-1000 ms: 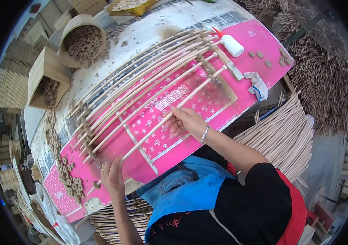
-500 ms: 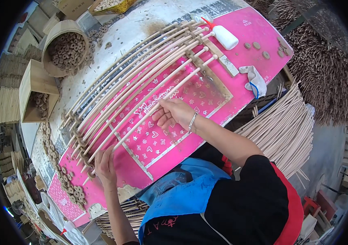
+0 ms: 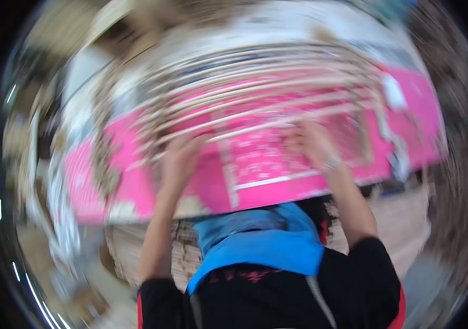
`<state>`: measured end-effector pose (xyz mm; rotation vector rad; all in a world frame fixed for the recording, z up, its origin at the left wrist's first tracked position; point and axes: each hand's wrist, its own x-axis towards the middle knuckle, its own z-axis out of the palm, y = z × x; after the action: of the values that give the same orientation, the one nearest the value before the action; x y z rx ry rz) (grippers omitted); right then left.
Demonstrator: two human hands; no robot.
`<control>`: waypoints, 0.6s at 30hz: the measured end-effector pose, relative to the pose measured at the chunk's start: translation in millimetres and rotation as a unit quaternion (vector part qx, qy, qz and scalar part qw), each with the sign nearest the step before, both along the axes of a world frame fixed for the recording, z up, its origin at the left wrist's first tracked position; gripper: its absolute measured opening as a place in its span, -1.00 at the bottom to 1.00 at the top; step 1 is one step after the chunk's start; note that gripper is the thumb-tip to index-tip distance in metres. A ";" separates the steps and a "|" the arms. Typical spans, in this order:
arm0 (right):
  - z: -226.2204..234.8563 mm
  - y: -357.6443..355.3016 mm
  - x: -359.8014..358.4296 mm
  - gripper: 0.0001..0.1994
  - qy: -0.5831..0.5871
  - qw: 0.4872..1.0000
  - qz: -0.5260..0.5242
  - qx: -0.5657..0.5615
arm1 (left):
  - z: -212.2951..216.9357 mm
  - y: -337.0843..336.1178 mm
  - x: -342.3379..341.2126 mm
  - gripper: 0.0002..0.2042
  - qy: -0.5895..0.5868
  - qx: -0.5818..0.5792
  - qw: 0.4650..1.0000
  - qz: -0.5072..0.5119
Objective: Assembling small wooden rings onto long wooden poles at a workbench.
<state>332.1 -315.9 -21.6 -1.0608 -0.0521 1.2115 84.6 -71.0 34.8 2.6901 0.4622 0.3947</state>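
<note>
The view is smeared by motion. Several long pale wooden rods (image 3: 234, 100) lie side by side across a pink patterned table covering (image 3: 190, 186). Brown rings (image 3: 156, 112) sit around their left ends, blurred together. My left hand (image 3: 180, 159) is closed at the nearest wooden rod (image 3: 247, 130), toward its left part. Farther right along that rod, my right hand (image 3: 313, 143) has its fingers curled at it, thumb side up. Exact finger contact is blurred.
A white squeeze bottle (image 3: 393, 92) with a red tip lies beyond the rods' right ends. A pale glove or cloth (image 3: 399, 162) rests at the right edge. Loose brown rings (image 3: 105, 164) line the left side. Bundled rods (image 3: 396, 225) stand below the table edge.
The whole view has turned and shifted, so the table now lies more level across it. My left hand has moved inward along the rod; my right hand is farther toward its right end.
</note>
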 end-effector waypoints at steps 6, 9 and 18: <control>67.8 18.3 -38.8 -0.53 -0.206 0.974 0.078 0.048 | 41.6 -46.5 -116.1 -0.72 -0.162 0.004 0.970 0.183; 56.7 52.8 -60.1 -0.57 -0.200 0.963 0.160 0.085 | 56.3 -103.9 -209.9 -0.73 -0.313 -0.006 0.860 0.403; 69.6 87.5 -150.5 -0.61 -0.251 0.918 0.300 0.066 | -112.9 -204.6 -472.6 -0.68 -0.258 0.020 0.525 0.811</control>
<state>181.5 -228.4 48.0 -1.2564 -0.9033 1.4161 -388.0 -275.6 -78.1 1.0527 2.5327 1.4943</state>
